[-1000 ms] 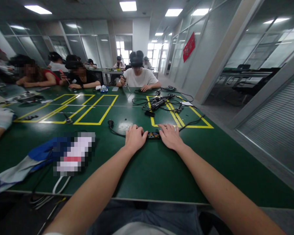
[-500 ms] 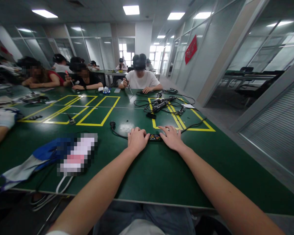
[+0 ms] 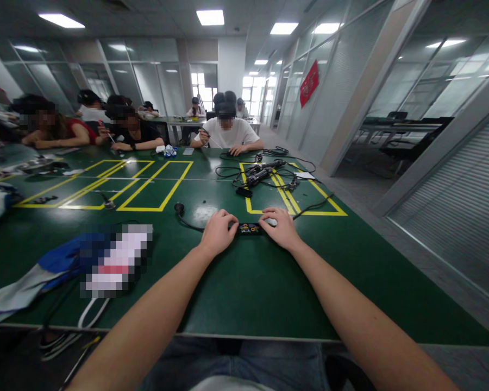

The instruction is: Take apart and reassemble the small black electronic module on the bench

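Observation:
A small black electrical device [image 3: 249, 228] with orange rings and bare-looking parts on top lies on the green table [image 3: 252, 288] in front of me. My left hand [image 3: 219, 232] grips its left end, thumb and fingers bent around it. At the other end, my right hand [image 3: 280, 227] pinches it with curled fingers. Its lower faces are hidden by the hands. A black cable with a round plug [image 3: 179, 208] runs out past my left hand. Another black cable [image 3: 315, 205] leads off beyond my right hand.
A pile of black corded parts [image 3: 264, 174] lies ahead, inside yellow tape lines [image 3: 313, 214]. On the left are a blue and white cloth [image 3: 44, 266] and a blurred pinkish object [image 3: 118, 258] with a white loop. A person in white [image 3: 228, 133] sits opposite.
My right hand's fingers have drawn in from spread to curled at the device's right end. The whole view has shifted slightly, so things sit further left. My left hand keeps its grip.

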`<state>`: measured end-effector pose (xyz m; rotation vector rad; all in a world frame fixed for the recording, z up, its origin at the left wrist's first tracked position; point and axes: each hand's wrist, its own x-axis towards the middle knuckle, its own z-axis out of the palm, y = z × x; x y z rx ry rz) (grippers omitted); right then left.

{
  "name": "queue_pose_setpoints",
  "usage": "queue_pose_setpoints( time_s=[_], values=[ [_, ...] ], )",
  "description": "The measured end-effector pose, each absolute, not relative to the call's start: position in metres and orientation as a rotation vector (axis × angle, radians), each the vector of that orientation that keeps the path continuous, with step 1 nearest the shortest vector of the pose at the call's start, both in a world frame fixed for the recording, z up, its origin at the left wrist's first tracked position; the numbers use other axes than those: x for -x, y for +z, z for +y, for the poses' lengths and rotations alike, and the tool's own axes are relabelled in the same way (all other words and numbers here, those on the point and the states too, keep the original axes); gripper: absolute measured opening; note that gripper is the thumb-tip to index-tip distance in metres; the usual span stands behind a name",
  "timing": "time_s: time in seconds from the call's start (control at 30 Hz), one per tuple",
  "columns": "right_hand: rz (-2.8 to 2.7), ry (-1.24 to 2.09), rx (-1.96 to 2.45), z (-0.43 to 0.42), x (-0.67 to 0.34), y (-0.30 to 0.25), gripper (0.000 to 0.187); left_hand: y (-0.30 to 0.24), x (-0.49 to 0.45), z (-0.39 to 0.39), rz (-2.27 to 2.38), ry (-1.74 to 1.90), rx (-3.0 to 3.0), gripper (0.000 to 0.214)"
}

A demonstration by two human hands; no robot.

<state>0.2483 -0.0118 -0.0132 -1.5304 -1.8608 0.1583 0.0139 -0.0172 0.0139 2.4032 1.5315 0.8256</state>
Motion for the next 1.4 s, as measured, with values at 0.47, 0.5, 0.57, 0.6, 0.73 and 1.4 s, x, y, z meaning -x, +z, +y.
queue_pose_setpoints(
  time_s=[0.47, 0.5, 0.57, 0.6, 0.73, 1.4],
  values=[
    [-2.0, 0.253, 1.395, -0.0127, -0.2498, -0.0121, 0.011, 0.0128, -0.0165, -0.0202, 1.377, 0.796, -2.54, 0.023],
    [-1.999, 0.253, 1.391, -0.0122, -0.2502, -0.0125, 0.01, 0.0126, -0.0165, -0.0198, 1.378, 0.792, -2.545, 0.023],
    [-1.999, 0.263, 1.39, -0.0112, -0.2503, -0.013, 0.009, 0.0126, -0.0165, -0.0195, 1.379, 0.787, -2.551, 0.023],
    [-1.999, 0.274, 1.395, -0.0107, -0.2501, -0.0133, 0.009, 0.0129, -0.0166, -0.0197, 1.38, 0.781, -2.554, 0.023],
    [-1.986, 0.324, 1.428, -0.0087, -0.2485, -0.0141, 0.008, 0.0166, -0.0173, -0.0225, 1.385, 0.748, -2.575, 0.024],
    [-2.045, 0.358, 1.368, -0.0139, -0.2468, -0.0092, 0.015, 0.0159, -0.0141, -0.0228, 1.332, 0.775, -2.496, 0.02]
  ],
)
